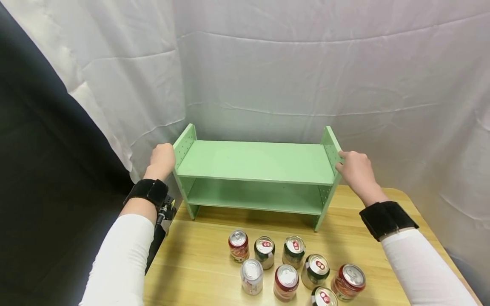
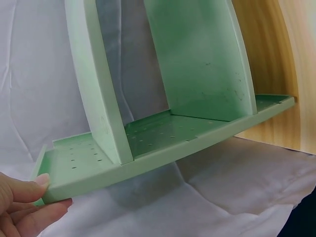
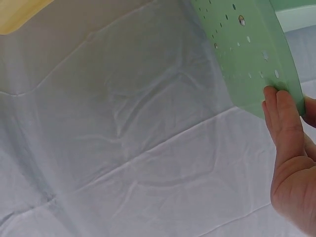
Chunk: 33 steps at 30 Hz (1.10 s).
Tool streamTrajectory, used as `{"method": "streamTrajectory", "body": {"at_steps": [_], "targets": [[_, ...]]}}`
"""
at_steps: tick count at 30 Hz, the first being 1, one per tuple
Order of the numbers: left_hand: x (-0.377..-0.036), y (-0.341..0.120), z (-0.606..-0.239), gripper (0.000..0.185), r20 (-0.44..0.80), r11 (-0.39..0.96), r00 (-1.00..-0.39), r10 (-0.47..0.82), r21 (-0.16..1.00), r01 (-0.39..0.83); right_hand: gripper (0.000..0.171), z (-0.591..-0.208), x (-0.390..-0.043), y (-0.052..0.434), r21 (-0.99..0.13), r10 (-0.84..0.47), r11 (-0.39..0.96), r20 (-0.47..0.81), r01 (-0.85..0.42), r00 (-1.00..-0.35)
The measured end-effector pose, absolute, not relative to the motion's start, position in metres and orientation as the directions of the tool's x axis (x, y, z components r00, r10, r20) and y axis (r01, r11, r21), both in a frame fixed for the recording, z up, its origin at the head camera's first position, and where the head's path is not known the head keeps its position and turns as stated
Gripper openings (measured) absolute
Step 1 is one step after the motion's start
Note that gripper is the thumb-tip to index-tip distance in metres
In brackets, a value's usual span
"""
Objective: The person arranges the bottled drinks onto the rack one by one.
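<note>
A small green two-tier shelf (image 1: 257, 163) is sat in the middle of the head view, at the back edge of a wooden table (image 1: 203, 259), and it's being held at both ends. The left hand (image 1: 162, 159) is wrapped onto the shelf's left side panel near the top, centre-left of the frame. In the left wrist view the fingertips (image 2: 42, 180) are seen pinching the panel's edge at lower left, thumb on one face, fingers on the other. The right hand (image 1: 356, 169) is clamped on the right side panel the same way, centre-right. In the right wrist view its fingers (image 3: 284, 116) are laid flat over the perforated outer face at the right edge, with the thumb tucked round the other side.

Both shelf boards are bare. A cluster of eight drink cans (image 1: 292, 270) is stood upright along the bottom centre of the head view, well in front of the shelf, none of them touched.

So it looks like the step in hand is placing or squaring up the shelf, gripped by both ends. Whether its feet are fully down can't be told for sure. For the next move an even two-sided grip would be needed, so the shelf isn't racked or tipped toward the cans.
</note>
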<state>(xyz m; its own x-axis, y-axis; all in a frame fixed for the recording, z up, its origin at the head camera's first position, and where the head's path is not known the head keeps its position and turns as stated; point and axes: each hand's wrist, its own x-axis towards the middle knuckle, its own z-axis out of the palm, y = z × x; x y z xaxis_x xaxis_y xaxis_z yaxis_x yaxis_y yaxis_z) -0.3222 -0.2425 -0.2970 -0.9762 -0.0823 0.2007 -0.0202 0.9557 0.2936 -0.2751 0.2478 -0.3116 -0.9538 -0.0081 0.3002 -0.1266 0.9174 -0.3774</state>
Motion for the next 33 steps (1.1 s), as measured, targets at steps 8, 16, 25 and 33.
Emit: {"method": "streamTrajectory", "body": {"at_steps": [8, 16, 25, 33], "targets": [[-0.318, -0.2461, -0.2972, 0.026, 0.204, 0.957, -0.976, -0.079, 0.291, -0.017, 0.04, -0.3104, -0.273, 0.2439, -0.383, -0.011, 0.915, 0.298, -0.13, -0.955], [-0.3223, -0.2456, -0.2941, 0.022, 0.222, 0.969, -0.974, -0.047, 0.246, 0.009, 0.041, -0.3084, -0.2709, 0.2447, -0.377, 0.0, 0.919, 0.292, -0.115, -0.956], [-0.3245, -0.2448, -0.2945, 0.025, 0.214, 0.973, -0.976, -0.041, 0.232, 0.01, 0.039, -0.3126, -0.2704, 0.2448, -0.363, -0.02, 0.921, 0.317, -0.141, -0.948], [-0.3229, -0.2455, -0.3006, 0.024, 0.214, 0.971, -0.976, -0.05, 0.238, 0.002, 0.039, -0.3139, -0.2692, 0.2463, -0.336, -0.042, 0.93, 0.31, -0.151, -0.95]]}}
